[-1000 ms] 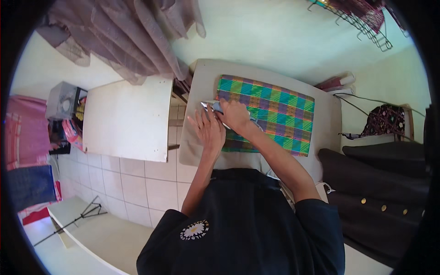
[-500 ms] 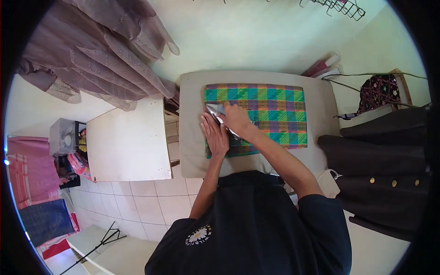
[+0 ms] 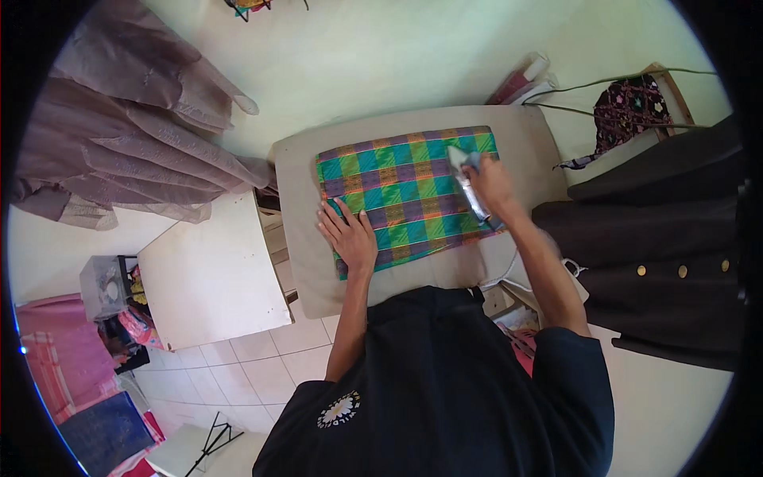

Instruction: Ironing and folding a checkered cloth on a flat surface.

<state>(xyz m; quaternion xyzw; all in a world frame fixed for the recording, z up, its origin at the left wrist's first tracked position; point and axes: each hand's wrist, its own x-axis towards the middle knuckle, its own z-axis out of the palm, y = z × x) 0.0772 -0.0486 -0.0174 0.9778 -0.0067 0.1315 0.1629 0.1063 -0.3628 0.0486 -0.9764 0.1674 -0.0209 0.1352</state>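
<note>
A folded plaid cloth in green, teal, purple and orange lies flat on a padded beige ironing surface. My right hand is closed round the handle of a clothes iron, which rests on the right part of the cloth with its tip toward the far edge. On the near left edge of the cloth my left hand lies flat, palm down, fingers spread. The iron's soleplate is hidden beneath it.
A white table stands at the left, under hanging mauve fabric. To the right hangs a dark garment with gold buttons. A pale cord runs by the near right edge. Rolled material leans at the far wall.
The iron in my right hand has gone from the cloth's left side to its right side. My left hand stays at the left edge, fingers now more spread. The view has tilted.
</note>
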